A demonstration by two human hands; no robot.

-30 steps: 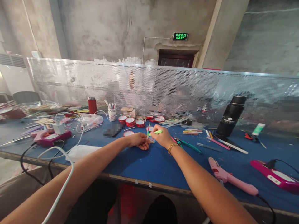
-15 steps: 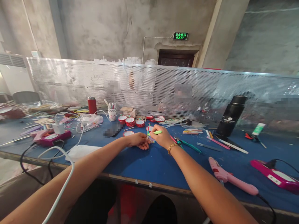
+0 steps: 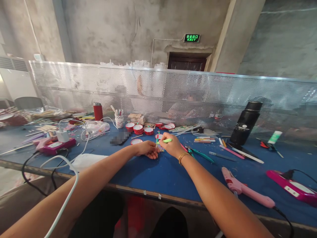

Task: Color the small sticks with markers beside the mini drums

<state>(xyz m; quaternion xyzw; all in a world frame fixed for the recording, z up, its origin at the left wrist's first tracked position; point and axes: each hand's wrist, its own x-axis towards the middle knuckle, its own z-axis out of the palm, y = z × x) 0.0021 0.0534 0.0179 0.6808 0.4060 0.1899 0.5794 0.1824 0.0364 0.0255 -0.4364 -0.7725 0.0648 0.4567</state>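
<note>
My right hand (image 3: 170,142) is closed around a light green marker pen (image 3: 167,140), its tip pointing left toward my other hand. Curled low over the blue table, my left hand (image 3: 148,149) has thumb and fingers pressed together; what they pinch is mostly hidden. A thin upright strip (image 3: 157,138) with red and green on it shows between the two hands, but I cannot tell what it is. Small colourful bits (image 3: 161,149) lie under the fingers. Just behind the hands is a small red-rimmed white dish (image 3: 158,136), and another dish (image 3: 136,141) lies behind my left wrist.
Stacks of red dishes (image 3: 138,129), a cup of pens (image 3: 119,119) and a phone (image 3: 120,138) stand behind. Teal-handled pliers (image 3: 201,155), a pink glue gun (image 3: 247,188), a power strip (image 3: 292,188) and a black bottle (image 3: 246,124) lie right. A white cable (image 3: 74,180) crosses my left forearm.
Both hands and the green marker pen stay in nearly the same place. The thin strip between them shows more red now.
</note>
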